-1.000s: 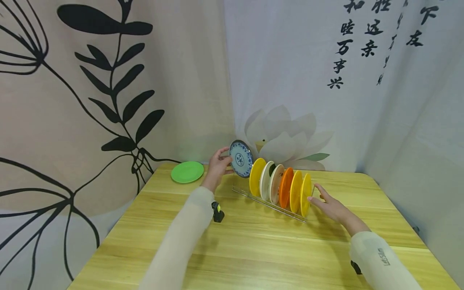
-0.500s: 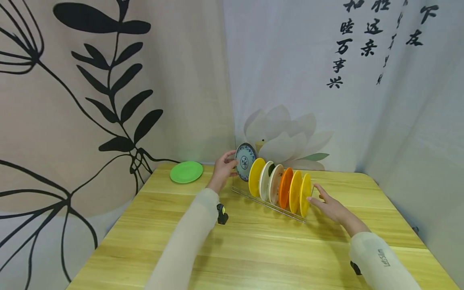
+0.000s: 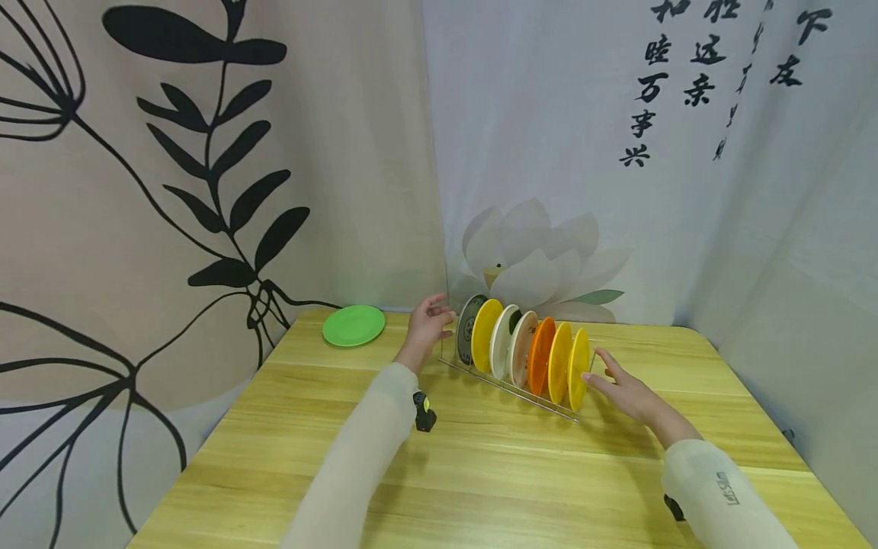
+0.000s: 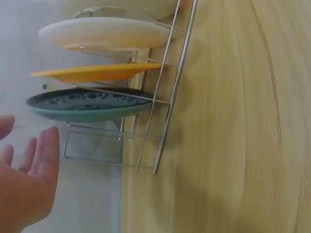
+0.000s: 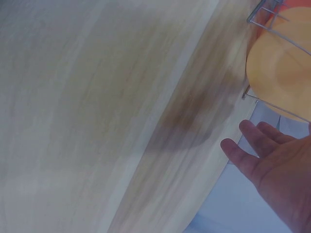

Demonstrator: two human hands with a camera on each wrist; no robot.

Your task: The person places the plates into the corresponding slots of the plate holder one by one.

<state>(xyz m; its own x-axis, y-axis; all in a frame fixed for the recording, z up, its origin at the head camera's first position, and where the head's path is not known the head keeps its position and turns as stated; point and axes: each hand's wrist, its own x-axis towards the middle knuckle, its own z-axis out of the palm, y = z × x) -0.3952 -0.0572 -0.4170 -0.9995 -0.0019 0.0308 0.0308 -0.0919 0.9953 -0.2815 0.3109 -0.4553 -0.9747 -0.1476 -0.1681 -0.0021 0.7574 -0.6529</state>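
A blue-and-white patterned plate [image 4: 92, 104] stands on edge in the leftmost filled slot of a wire dish rack [image 3: 511, 387]. My left hand [image 3: 427, 328] is just left of it, fingers spread and holding nothing; the left wrist view shows a gap between fingertips and plate. To its right stand a yellow plate [image 3: 485, 335], pale plates [image 3: 503, 343], an orange plate [image 3: 540, 357] and further yellow plates [image 3: 578, 371]. My right hand [image 3: 627, 391] is at the rack's right end with extended fingers, thumb near the last yellow plate. Whether it touches the rack is unclear.
A green plate [image 3: 353, 326] lies flat at the table's back left. The wooden table [image 3: 480, 473] meets a printed curtain [image 3: 363, 152] behind, and another curtain [image 3: 809, 267] hangs on the right.
The blue-and-white plate has gone down and right into the rack, and my left hand has let it go. My right hand has stayed in place.
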